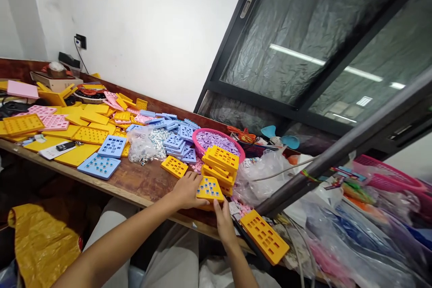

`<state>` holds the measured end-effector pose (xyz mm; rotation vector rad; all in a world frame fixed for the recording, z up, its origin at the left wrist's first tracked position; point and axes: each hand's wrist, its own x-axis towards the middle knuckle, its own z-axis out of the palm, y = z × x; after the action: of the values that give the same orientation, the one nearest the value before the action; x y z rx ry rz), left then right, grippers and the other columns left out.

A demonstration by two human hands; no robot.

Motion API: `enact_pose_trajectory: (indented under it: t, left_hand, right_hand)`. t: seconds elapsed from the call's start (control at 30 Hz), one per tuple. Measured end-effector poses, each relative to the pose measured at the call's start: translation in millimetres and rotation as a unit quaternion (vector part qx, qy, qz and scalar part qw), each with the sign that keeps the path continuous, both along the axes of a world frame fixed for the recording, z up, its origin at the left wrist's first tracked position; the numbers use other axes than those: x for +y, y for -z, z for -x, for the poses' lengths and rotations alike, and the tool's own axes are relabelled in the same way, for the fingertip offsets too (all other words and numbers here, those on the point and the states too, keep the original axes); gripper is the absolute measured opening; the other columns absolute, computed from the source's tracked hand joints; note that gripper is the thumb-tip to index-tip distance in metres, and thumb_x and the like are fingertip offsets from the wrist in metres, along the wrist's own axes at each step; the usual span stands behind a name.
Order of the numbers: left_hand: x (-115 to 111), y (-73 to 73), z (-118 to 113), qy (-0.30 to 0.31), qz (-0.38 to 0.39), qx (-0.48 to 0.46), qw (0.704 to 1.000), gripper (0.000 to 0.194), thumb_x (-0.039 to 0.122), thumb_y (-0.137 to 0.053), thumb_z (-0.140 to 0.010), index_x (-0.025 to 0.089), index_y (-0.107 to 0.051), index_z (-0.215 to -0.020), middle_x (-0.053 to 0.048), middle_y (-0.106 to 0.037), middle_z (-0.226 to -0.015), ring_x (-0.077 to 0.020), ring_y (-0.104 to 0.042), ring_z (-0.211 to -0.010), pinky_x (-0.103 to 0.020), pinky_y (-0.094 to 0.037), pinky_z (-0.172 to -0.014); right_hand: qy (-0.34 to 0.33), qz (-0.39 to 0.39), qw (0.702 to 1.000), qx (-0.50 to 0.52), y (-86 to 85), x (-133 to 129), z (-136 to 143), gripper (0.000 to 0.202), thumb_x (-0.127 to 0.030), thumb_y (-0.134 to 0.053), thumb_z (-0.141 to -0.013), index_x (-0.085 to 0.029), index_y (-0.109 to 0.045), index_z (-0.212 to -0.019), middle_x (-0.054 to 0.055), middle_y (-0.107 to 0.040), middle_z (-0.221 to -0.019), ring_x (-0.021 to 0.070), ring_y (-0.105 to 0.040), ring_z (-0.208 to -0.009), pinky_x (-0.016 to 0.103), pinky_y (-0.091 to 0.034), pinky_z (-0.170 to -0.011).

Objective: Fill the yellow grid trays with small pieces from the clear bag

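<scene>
Near the table's front edge I hold a yellow plastic board (209, 188) with small blue and white pieces set in it. My left hand (188, 190) grips its left side, and my right hand (224, 219) has its fingers on the near right corner. Right behind it rises a stack of yellow boards (221, 162) with square holes. A single yellow holed board (174, 166) lies to the left of my hands. Another yellow board (264, 236) rests at the right, by the table's edge. Part of the held board is covered by my fingers.
A pink basket (195, 137) of purple pieces stands behind the stack. Blue boards (112, 146), a clear bag (141, 144) and many yellow boards (77, 132) cover the left side. A slanted metal bar (303, 168) crosses the right, above plastic bags (340, 229).
</scene>
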<state>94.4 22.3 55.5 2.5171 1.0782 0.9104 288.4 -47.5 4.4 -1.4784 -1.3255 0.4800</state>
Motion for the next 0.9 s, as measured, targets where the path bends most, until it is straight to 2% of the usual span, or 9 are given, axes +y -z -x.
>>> enact_pose_trajectory:
  t: [0.17, 0.23, 0.3, 0.37, 0.47, 0.57, 0.73, 0.8, 0.9]
  left_hand:
    - [4, 15.0, -8, 0.007, 0.02, -0.094, 0.995, 0.101, 0.061, -0.082, -0.066, 0.019, -0.043, -0.149, -0.02, -0.038, -0.156, -0.0399, -0.033, -0.146, -0.055, -0.033, -0.118]
    - [15, 15.2, 6, 0.01, 0.044, -0.137, 0.99, 0.088, 0.06, -0.076, -0.075, 0.021, -0.045, -0.147, -0.018, -0.04, -0.156, -0.0358, -0.037, -0.145, -0.051, -0.036, -0.117]
    - [32, 14.6, 29, -0.015, 0.065, -0.154, 0.986, 0.057, 0.048, -0.059, -0.093, 0.021, -0.049, -0.142, -0.014, -0.05, -0.148, -0.0273, -0.049, -0.137, -0.044, -0.041, -0.113]
    - [50, 15.0, 56, -0.058, 0.042, -0.094, 0.993, 0.044, 0.036, -0.05, -0.097, 0.02, -0.053, -0.138, -0.013, -0.055, -0.144, -0.024, -0.051, -0.134, -0.041, -0.04, -0.114]
    - [66, 19.8, 93, -0.06, 0.003, 0.08, 0.995, 0.048, 0.036, -0.071, -0.083, 0.021, -0.062, -0.127, -0.012, -0.06, -0.137, -0.0307, -0.051, -0.132, -0.046, -0.037, -0.113]
    - [59, 26.6, 115, -0.076, 0.004, 0.112, 0.991, 0.035, 0.033, -0.075, -0.079, 0.021, -0.067, -0.11, -0.013, -0.066, -0.123, -0.0327, -0.056, -0.121, -0.047, -0.04, -0.107]
    - [22, 29.1, 142, -0.097, 0.01, 0.115, 0.989, 0.022, 0.039, -0.074, -0.08, 0.021, -0.066, -0.091, -0.01, -0.067, -0.104, -0.0299, -0.06, -0.106, -0.042, -0.043, -0.097]
    - [10, 27.9, 156, -0.083, 0.026, 0.095, 0.992, 0.026, 0.045, -0.075, -0.08, 0.022, -0.067, -0.091, -0.007, -0.067, -0.102, -0.0267, -0.061, -0.101, -0.038, -0.044, -0.093]
    - [3, 28.5, 177, -0.111, 0.045, 0.061, 0.991, 0.039, 0.051, -0.075, -0.079, 0.023, -0.068, -0.105, -0.007, -0.066, -0.113, -0.0271, -0.061, -0.106, -0.037, -0.045, -0.092]
  right_hand:
    - [0.005, -0.005, 1.0, -0.007, 10.2, 1, 2, 0.07, -0.066, -0.053, -0.092, -0.022, -0.043, -0.146, 0.014, -0.058, -0.141, 0.0285, -0.053, -0.133, 0.046, -0.043, -0.112]
    - [0.011, 0.002, 1.0, -0.015, 12.2, -1, 1, 0.076, -0.067, -0.053, -0.092, -0.021, -0.037, -0.151, 0.015, -0.049, -0.152, 0.0298, -0.044, -0.142, 0.048, -0.037, -0.117]
    - [0.013, 0.001, 0.999, -0.032, 13.9, -6, 0, 0.08, -0.066, -0.053, -0.092, -0.021, -0.032, -0.155, 0.016, -0.039, -0.159, 0.0313, -0.037, -0.147, 0.051, -0.032, -0.12]
    - [0.02, -0.027, 0.998, -0.058, 15.6, -11, 3, 0.08, -0.062, -0.055, -0.093, -0.021, -0.03, -0.156, 0.016, -0.035, -0.16, 0.0325, -0.036, -0.147, 0.053, -0.032, -0.12]
    - [0.055, -0.122, 0.982, -0.133, 18.4, -19, 11, 0.075, -0.055, -0.056, -0.094, -0.019, -0.032, -0.155, 0.018, -0.038, -0.158, 0.0342, -0.038, -0.145, 0.056, -0.032, -0.118]
    - [0.07, -0.215, 0.948, -0.224, 21.1, -23, 15, 0.069, -0.048, -0.059, -0.094, -0.018, -0.037, -0.151, 0.02, -0.043, -0.153, 0.0364, -0.041, -0.142, 0.061, -0.034, -0.115]
    - [0.084, -0.312, 0.898, -0.3, 11.5, -34, 25, 0.05, -0.036, -0.065, -0.089, -0.022, -0.05, -0.135, 0.019, -0.056, -0.136, 0.0394, -0.051, -0.13, 0.072, -0.033, -0.11]
    - [0.03, -0.322, 0.895, -0.307, 1.3, -37, 43, 0.044, -0.03, -0.065, -0.088, -0.026, -0.052, -0.131, 0.016, -0.058, -0.134, 0.0375, -0.053, -0.129, 0.069, -0.036, -0.11]
    - [-0.157, -0.251, 0.891, -0.343, -12.1, -33, 85, 0.043, -0.03, -0.062, -0.092, -0.028, -0.053, -0.134, 0.012, -0.06, -0.135, 0.033, -0.056, -0.128, 0.057, -0.047, -0.106]
